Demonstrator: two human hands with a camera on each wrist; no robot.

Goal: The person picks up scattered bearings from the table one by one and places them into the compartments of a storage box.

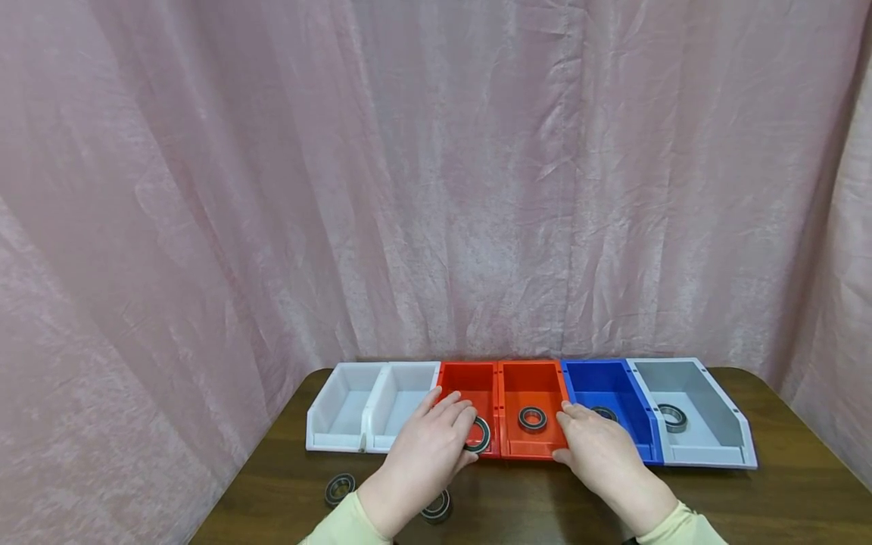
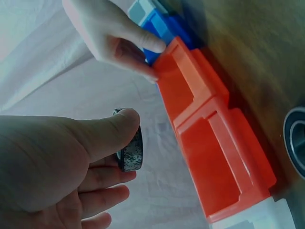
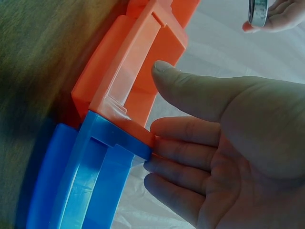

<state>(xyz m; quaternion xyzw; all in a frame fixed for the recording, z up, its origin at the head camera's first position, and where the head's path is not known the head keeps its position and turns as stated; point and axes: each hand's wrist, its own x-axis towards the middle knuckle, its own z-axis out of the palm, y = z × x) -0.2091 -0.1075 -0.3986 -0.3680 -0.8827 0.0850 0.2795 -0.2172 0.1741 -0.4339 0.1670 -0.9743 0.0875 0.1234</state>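
Note:
My left hand (image 1: pixel 429 443) pinches a ball bearing (image 2: pixel 132 153) between thumb and fingers, over the left red bin (image 1: pixel 470 365). The ring is tilted, and in the head view the fingers cover part of it. My right hand (image 1: pixel 602 446) has its fingers extended, with fingertips right at the shared wall of the right red bin (image 3: pixel 136 71) and the blue bin (image 3: pixel 71 191). Its thumb stands apart, in front of the red bin, and nothing is in its grasp. One bearing (image 1: pixel 532 418) lies flat in the right red bin; another bearing (image 1: pixel 604 413) in the blue bin is partly hidden.
Two white bins (image 1: pixel 334 441) continue the row on the left, and a grey bin (image 1: pixel 708 456) holding a bearing (image 1: pixel 673 417) ends it on the right. On the brown table (image 1: pixel 272 484), two bearings (image 1: pixel 339 490) lie near my left forearm. A pink curtain (image 1: pixel 463 189) hangs behind.

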